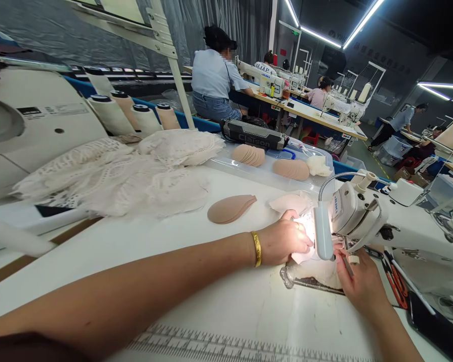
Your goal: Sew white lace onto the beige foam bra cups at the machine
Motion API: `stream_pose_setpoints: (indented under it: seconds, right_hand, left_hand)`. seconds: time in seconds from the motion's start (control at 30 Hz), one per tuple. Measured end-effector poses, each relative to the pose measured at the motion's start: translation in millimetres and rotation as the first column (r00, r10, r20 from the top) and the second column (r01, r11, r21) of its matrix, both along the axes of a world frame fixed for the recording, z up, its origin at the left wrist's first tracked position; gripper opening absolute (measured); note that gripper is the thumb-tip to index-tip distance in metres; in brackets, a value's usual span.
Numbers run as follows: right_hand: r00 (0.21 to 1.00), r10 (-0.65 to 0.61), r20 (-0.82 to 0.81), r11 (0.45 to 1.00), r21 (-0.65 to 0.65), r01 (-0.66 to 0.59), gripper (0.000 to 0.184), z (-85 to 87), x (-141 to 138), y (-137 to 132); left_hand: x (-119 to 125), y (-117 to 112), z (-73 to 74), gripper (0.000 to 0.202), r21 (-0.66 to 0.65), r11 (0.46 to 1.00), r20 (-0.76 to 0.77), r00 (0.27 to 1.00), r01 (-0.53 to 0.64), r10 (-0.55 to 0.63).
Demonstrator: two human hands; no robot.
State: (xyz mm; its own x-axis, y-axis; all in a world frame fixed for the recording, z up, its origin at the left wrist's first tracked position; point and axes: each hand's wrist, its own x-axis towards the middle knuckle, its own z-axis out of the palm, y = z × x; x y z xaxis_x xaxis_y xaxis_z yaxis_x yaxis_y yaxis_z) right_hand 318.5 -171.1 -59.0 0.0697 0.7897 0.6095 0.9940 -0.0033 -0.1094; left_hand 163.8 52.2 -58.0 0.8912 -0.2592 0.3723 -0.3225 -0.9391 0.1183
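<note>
A sewing machine stands at the right, its small lamp glaring over the needle area. My left hand, with a gold bracelet at the wrist, has its fingers curled on a pale fabric piece left of the lamp. Glare washes out much of that cloth. On the other side of the needle, my right hand has thumb and fingers drawn together at the cloth's edge; the machine head partly hides its fingertips. A pale pink fabric piece lies behind my left hand. Stacked beige pads rest farther left.
White lace fabric is heaped at the left, before several thread cones. A clear plastic tray behind holds more beige pads. Orange-handled scissors and a black phone lie at right. A ruler strip runs along the front.
</note>
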Motion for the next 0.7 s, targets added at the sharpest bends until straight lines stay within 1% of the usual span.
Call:
stream_pose_setpoints:
  seconds: [0.13,0.3,0.5,0.7]
  right_hand:
    - [1.0,-0.02,-0.004,1.0,-0.002,0.02,0.024,-5.3,3.1,0.6]
    - [0.999,-0.026,-0.034,1.0,-0.004,0.026,0.023,-6.8,2.8,0.7]
    - [1.0,-0.016,-0.024,1.0,0.012,0.016,0.022,-5.6,1.7,1.3]
    - [0.999,-0.009,-0.032,1.0,0.013,0.009,0.018,-3.0,1.2,0.1]
  left_hand:
    - [0.0,-1.1,-0.3,0.03,0.009,1.0,0.001,1.0,-0.003,0.003]
    - [-1.3,-3.6,-0.5,0.028,-0.006,1.0,0.002,1.0,-0.006,0.006]
    - [-1.7,-5.2,-3.2,0.045,0.01,1.0,-0.018,1.0,-0.017,0.017]
    - [-3.6,-6.4,-2.6,0.048,0.017,0.999,-0.018,0.999,-0.031,0.032]
